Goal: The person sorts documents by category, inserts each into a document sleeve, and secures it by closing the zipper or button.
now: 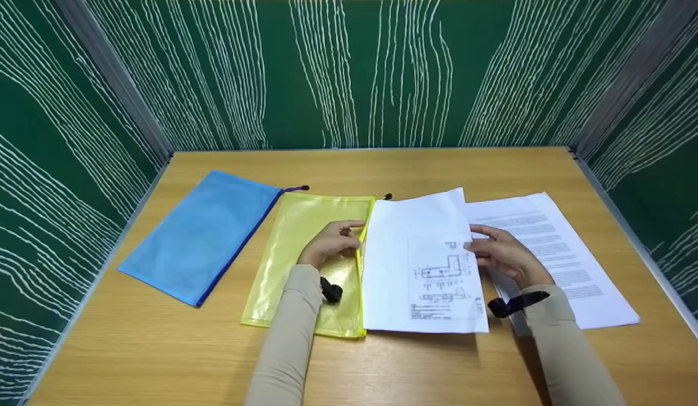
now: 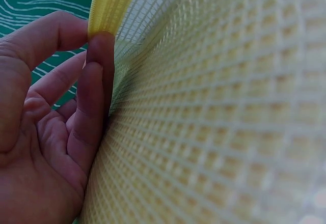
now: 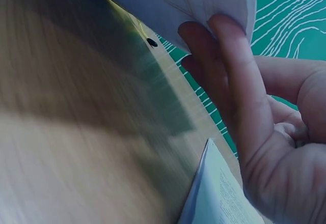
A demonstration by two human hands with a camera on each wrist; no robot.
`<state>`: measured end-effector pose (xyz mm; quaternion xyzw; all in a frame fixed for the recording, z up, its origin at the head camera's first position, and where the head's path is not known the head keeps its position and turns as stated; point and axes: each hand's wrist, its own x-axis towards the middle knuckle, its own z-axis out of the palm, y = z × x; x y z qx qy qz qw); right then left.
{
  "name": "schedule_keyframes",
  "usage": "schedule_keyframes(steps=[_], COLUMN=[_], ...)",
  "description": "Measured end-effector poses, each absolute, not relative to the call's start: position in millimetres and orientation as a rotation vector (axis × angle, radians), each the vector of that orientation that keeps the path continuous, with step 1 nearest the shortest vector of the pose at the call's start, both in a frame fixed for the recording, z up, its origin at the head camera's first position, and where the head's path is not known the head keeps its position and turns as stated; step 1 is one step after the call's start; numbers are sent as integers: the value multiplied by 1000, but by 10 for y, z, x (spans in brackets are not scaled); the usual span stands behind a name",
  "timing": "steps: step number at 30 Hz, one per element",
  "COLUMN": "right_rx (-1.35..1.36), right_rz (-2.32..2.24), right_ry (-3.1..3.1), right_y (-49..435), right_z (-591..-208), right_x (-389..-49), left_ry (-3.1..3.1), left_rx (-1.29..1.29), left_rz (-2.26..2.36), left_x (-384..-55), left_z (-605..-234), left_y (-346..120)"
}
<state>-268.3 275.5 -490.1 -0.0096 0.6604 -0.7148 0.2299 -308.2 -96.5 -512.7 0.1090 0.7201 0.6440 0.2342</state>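
A yellow mesh zip pouch (image 1: 295,237) lies on the table, its zipper edge toward the right. My left hand (image 1: 330,245) pinches that edge between thumb and fingers; the left wrist view shows the yellow zipper band (image 2: 113,7) lifted, with the mesh sides parted below it. My right hand (image 1: 506,256) holds the right edge of a white paper (image 1: 391,265) bearing a line drawing. The paper's left edge meets the pouch's zipper side. From the right wrist view, the paper's right part is raised over the table, with fingers (image 3: 239,66) against its underside.
A blue zip pouch (image 1: 205,237) with a dark blue zipper lies at the left. Text-printed sheets (image 1: 591,265) lie at the right, partly behind my right hand. The wooden table (image 1: 416,366) is bounded by green panels (image 1: 371,73) with white wavy lines.
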Motion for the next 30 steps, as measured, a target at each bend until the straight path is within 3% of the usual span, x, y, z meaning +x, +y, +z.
schedule_keyframes(steps=[30], right_rx=[-117], right_rz=[-1997], right_ry=[1723], right_y=[2734], right_z=[-4836], right_x=[-2647], left_ry=[2030], left_rx=[258], left_rz=[1741], left_x=[-3061], left_z=[-5123], left_y=[-881])
